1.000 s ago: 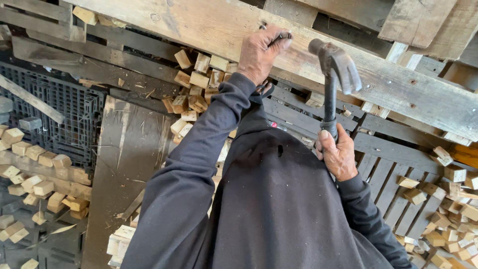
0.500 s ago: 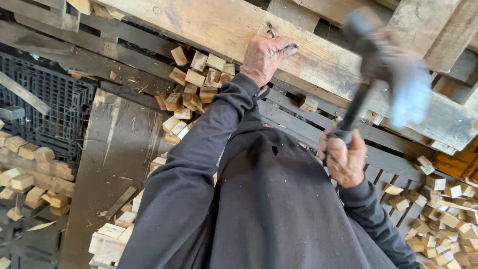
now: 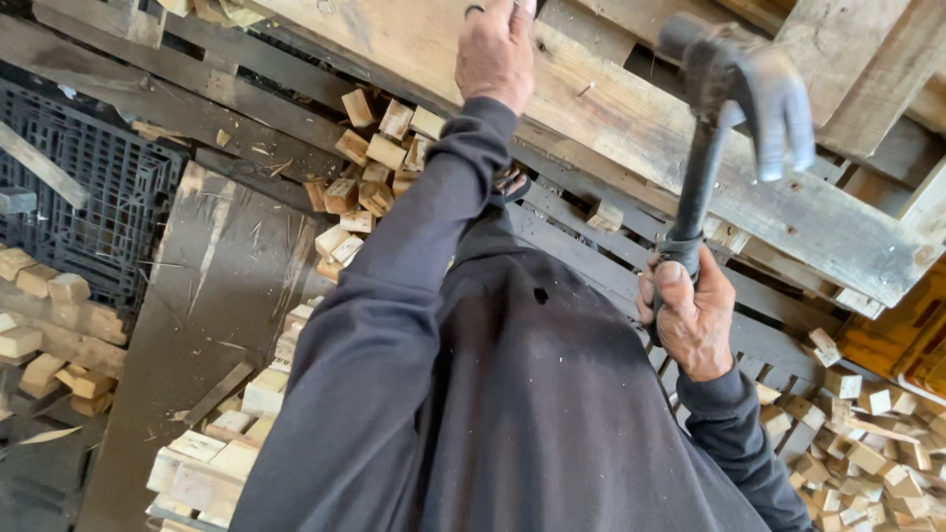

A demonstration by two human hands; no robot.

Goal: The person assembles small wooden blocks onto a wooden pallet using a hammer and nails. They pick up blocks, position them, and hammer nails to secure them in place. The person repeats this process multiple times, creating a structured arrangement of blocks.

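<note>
overhead, the left hand (image 3: 498, 49) presses against the long pale plank (image 3: 631, 128), fingers curled at its upper edge and cut by the frame, so whether they pinch anything cannot be told. below that plank and to its right end, the right hand (image 3: 690, 315) is clenched around the black handle of the claw hammer (image 3: 734, 89), whose blurred steel head is raised in front of the plank. small wood blocks (image 3: 370, 167) lie heaped under the plank, left of the dark sleeve, beside a black plastic pallet (image 3: 89, 207).
</note>
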